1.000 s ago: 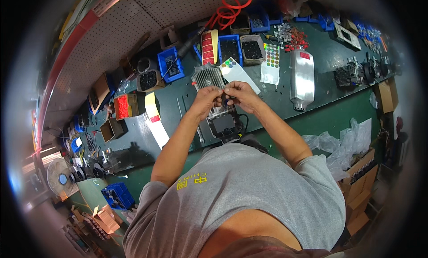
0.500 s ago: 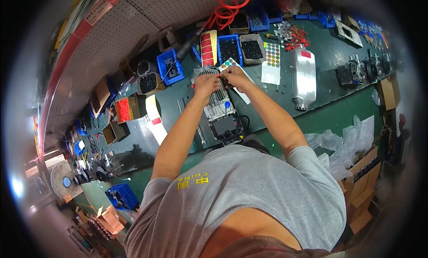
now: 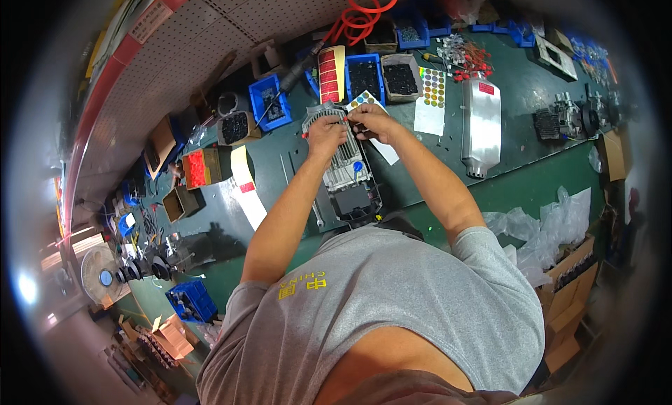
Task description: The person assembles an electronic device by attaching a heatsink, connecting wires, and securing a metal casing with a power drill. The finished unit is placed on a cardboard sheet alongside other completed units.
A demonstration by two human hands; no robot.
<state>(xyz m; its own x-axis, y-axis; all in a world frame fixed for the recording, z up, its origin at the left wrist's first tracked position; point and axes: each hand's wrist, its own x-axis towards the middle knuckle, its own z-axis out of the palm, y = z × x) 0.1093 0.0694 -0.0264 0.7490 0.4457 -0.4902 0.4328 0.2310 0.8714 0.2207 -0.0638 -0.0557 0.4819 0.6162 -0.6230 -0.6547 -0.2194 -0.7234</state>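
Just ahead of me a grey finned metal housing (image 3: 342, 168) lies lengthwise on the bench, with a black box (image 3: 352, 198) at its near end and a blue round piece (image 3: 358, 166) on top. My left hand (image 3: 326, 136) is over its far fins, fingers closed. Beside it, at the housing's far right edge, my right hand (image 3: 374, 123) is closed in a pinch. A small red piece (image 3: 345, 118) shows between the fingertips of both hands; what each hand grips is mostly hidden. A sticker sheet (image 3: 384, 150) lies partly under my right hand.
Behind the housing stand blue bins (image 3: 269, 103) and an open box of black parts (image 3: 400, 80). To the right lies a silver metal casing (image 3: 481, 129). A wrench (image 3: 318, 212) lies left of the housing, and a box of red parts (image 3: 199, 170) stands farther left.
The view has shifted slightly. Both hands stay at the far end of the housing, and my right hand's fingers have shifted a little around the small red piece.
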